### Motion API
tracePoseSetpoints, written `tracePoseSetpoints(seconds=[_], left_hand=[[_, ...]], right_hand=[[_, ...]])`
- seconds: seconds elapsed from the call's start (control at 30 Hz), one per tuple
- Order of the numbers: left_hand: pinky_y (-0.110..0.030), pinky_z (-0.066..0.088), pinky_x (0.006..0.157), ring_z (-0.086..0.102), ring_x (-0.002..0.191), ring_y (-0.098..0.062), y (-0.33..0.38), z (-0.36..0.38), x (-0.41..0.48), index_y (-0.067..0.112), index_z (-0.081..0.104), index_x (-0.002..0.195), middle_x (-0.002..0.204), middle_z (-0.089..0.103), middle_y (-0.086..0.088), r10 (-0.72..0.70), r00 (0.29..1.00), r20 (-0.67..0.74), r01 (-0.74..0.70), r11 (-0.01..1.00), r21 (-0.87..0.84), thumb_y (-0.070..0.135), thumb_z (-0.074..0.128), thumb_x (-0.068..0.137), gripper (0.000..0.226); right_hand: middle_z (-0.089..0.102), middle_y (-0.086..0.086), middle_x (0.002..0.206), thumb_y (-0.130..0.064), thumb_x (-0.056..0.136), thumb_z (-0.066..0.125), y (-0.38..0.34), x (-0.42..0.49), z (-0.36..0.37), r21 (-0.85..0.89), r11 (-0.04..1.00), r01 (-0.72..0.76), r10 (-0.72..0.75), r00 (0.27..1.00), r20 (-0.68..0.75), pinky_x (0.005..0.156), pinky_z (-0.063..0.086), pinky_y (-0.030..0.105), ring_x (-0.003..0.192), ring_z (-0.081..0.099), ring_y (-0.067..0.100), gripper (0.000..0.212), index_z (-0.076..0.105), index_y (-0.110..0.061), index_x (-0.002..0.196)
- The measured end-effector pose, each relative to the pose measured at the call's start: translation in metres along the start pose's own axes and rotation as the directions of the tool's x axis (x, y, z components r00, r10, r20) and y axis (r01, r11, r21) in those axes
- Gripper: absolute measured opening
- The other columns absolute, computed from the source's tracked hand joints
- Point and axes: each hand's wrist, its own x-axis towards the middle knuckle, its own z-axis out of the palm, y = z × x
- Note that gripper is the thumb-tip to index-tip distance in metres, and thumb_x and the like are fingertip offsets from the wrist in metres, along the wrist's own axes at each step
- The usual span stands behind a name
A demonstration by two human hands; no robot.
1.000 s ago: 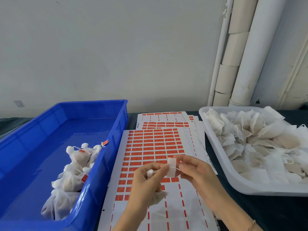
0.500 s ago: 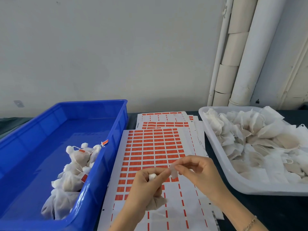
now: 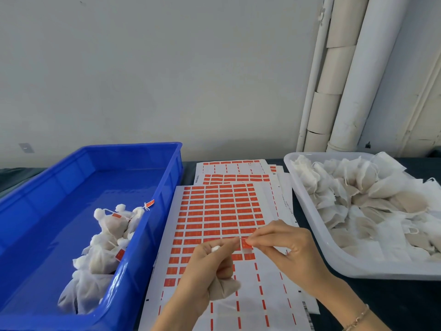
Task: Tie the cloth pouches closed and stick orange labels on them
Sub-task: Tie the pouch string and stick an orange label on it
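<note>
My left hand (image 3: pixel 207 266) grips a small white cloth pouch (image 3: pixel 224 288); its gathered top pokes out above my fist and its body hangs below my palm. My right hand (image 3: pixel 290 249) pinches one orange label (image 3: pixel 246 243) between thumb and forefinger, right beside my left fingertips. Both hands hover over the label sheet (image 3: pixel 214 211), which carries rows of orange labels. A thin string seems to run between my hands, but it is too fine to be sure.
A blue crate (image 3: pixel 152 235) on the left holds several tied, labelled pouches (image 3: pixel 107 244). A white tray (image 3: pixel 310 225) on the right is heaped with untied pouches (image 3: pixel 372 201). More label sheets (image 3: pixel 233 170) lie behind. White pipes (image 3: pixel 343 91) run up the wall.
My right hand has let the white slip go from view and now pinches an orange label at my left fingertips. Both hands have sunk slightly toward the sheet.
</note>
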Motion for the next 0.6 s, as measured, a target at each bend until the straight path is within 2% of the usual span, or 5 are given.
tracePoseSetpoints(seconds=[0.13,0.23,0.4,0.5,0.6], left_hand=[[-0.017,0.033,0.043,0.032,0.042,-0.012,0.000,-0.001,0.001,0.018,0.057,0.048,0.050,0.036,-0.003,-0.034,0.999,0.030,0.034,0.999,-0.010,0.024,0.067,0.086,0.040],[-0.017,0.032,0.043,0.032,0.043,-0.012,-0.001,-0.001,0.002,0.015,0.055,0.052,0.053,0.036,-0.004,-0.092,0.995,0.026,0.093,0.995,-0.048,0.024,0.069,0.084,0.036],[-0.018,0.030,0.044,0.030,0.043,-0.012,0.003,0.003,0.001,0.011,0.059,0.056,0.052,0.037,-0.004,-0.101,0.995,0.023,0.103,0.989,-0.110,0.036,0.078,0.061,0.031],[-0.017,0.035,0.042,0.031,0.041,-0.013,0.002,0.006,-0.001,0.006,0.072,0.071,0.051,0.037,-0.005,-0.027,0.999,-0.022,0.025,0.996,-0.084,0.029,0.080,0.065,0.025],[-0.018,0.041,0.042,0.037,0.040,-0.012,0.002,0.009,0.000,0.011,0.076,0.080,0.049,0.042,-0.004,0.091,0.985,-0.144,-0.092,0.996,-0.002,0.023,0.076,0.076,0.013]], right_hand=[[0.073,0.000,0.096,-0.010,0.077,0.073,0.002,-0.002,-0.001,-0.044,0.995,0.090,-0.089,0.996,0.021,0.082,0.059,0.033,0.094,0.068,0.011,0.020,0.077,-0.009,0.096],[0.072,0.000,0.096,-0.007,0.076,0.075,0.007,-0.003,-0.002,-0.089,0.986,0.142,-0.138,0.989,0.044,0.081,0.058,0.029,0.094,0.066,0.008,0.022,0.077,-0.011,0.097],[0.071,0.000,0.102,-0.005,0.076,0.074,0.015,-0.006,-0.002,-0.130,0.978,0.166,-0.154,0.983,0.098,0.087,0.056,0.026,0.101,0.064,0.008,0.028,0.075,-0.014,0.103],[0.069,-0.005,0.108,-0.008,0.078,0.072,0.016,-0.010,0.000,-0.107,0.989,0.105,-0.095,0.991,0.093,0.092,0.053,0.024,0.105,0.063,0.007,0.025,0.076,-0.018,0.101],[0.071,-0.018,0.097,-0.015,0.078,0.072,0.007,-0.014,0.009,0.057,0.990,-0.129,0.132,0.990,-0.049,0.089,0.050,0.014,0.098,0.066,0.003,0.015,0.074,-0.026,0.087]])
